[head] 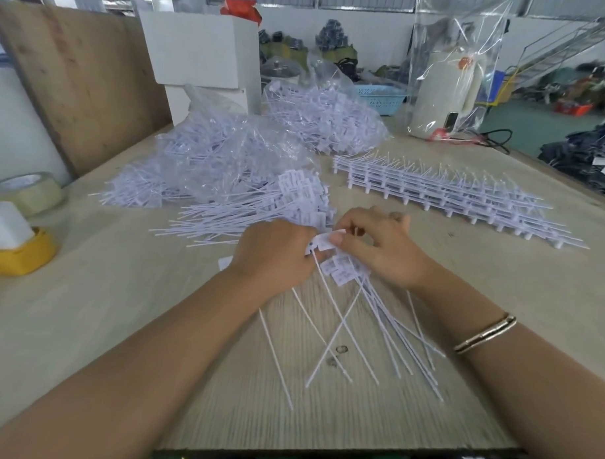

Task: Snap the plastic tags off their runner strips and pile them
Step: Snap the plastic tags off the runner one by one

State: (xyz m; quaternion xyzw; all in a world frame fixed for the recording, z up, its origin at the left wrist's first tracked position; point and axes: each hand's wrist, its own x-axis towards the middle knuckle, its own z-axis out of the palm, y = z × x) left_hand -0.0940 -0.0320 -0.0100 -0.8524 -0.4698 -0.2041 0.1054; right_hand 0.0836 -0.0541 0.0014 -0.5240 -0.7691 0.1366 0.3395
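Both hands meet at the table's middle over a bunch of white plastic tags (340, 272) whose long thin tails fan toward me. My left hand (276, 256) curls around the heads of the bunch. My right hand (379, 245) pinches one tag head (323, 242) between thumb and forefinger. Just beyond the hands lies a pile of loose snapped tags (260, 210). Stacked runner strips with tags still attached (443, 196) lie to the right, farther back.
Two clear bags full of tags (211, 157) (325, 120) sit behind the pile. A tape roll (28, 192) and a yellow-based dispenser (12, 246) stand at the left edge. White foam boxes (201, 50), a blue basket (377, 98) and a bagged white appliance (446, 93) stand at the back.
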